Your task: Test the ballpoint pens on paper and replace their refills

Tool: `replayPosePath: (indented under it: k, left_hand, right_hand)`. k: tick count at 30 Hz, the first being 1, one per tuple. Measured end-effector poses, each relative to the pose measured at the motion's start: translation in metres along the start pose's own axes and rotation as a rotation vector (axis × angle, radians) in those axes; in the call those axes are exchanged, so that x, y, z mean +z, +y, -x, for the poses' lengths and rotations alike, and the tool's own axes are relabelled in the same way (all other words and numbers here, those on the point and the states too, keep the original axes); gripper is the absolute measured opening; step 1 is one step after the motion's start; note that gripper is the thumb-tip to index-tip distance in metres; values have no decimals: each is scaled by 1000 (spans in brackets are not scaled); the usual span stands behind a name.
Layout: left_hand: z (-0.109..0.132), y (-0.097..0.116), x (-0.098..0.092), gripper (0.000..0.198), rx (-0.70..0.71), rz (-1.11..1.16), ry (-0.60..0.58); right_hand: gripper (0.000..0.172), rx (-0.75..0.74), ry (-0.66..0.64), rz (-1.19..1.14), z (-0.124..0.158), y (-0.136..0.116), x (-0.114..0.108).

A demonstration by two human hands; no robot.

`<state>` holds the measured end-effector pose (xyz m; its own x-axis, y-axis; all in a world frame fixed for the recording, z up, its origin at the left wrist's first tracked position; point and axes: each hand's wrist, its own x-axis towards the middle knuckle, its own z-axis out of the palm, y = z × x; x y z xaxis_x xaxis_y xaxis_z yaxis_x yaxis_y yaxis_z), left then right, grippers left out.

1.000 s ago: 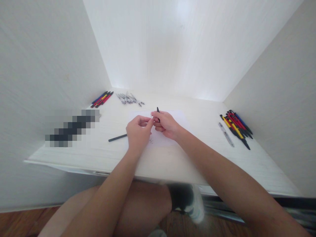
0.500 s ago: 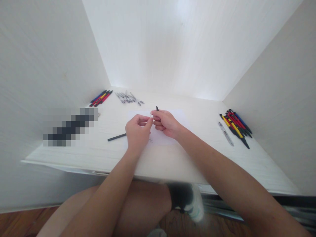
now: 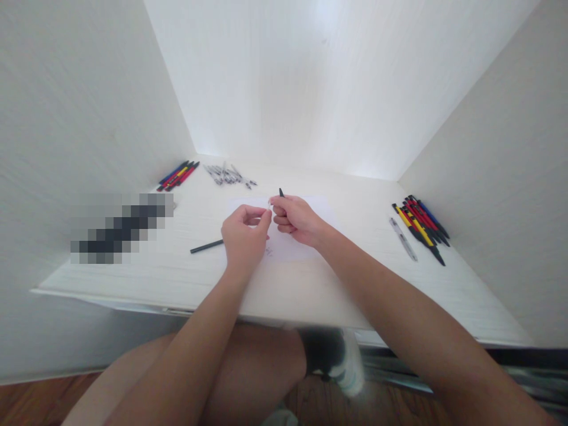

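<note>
My left hand [image 3: 246, 232] is closed in a pinch on a small whitish piece [image 3: 268, 205], too small to make out fully. Facing it, my right hand [image 3: 295, 218] has its fingers curled round a black pen part [image 3: 281, 192], whose dark end pokes up above the thumb; the rest is hidden in the palm. The right thumb and forefinger come up to the whitish piece too. Both hands are over a white sheet of paper [image 3: 306, 251] with small scribbles. A black pen barrel [image 3: 206, 246] lies left of my left hand, its right end hidden behind it.
Red, yellow and blue pens [image 3: 180, 176] lie at the back left beside several clear pen pieces [image 3: 228, 175]. More coloured pens [image 3: 419, 222] are heaped on the right, with one clear pen [image 3: 403, 239] beside them. A blurred-out dark object [image 3: 122, 229] lies left. White panels enclose the desk.
Both hands keep nearly the same pose and hold. The whole view has shifted slightly, so everything appears a little further left.
</note>
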<state>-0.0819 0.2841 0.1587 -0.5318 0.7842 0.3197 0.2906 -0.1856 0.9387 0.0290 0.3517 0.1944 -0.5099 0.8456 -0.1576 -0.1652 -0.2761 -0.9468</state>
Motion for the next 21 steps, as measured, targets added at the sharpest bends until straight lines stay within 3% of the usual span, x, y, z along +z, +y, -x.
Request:
replayPosePath:
  k: [21]
  left_hand:
    - [-1,1,1,16,-18,41,5]
  right_hand:
    - [28,-6,-40,-1,-2,3,-2]
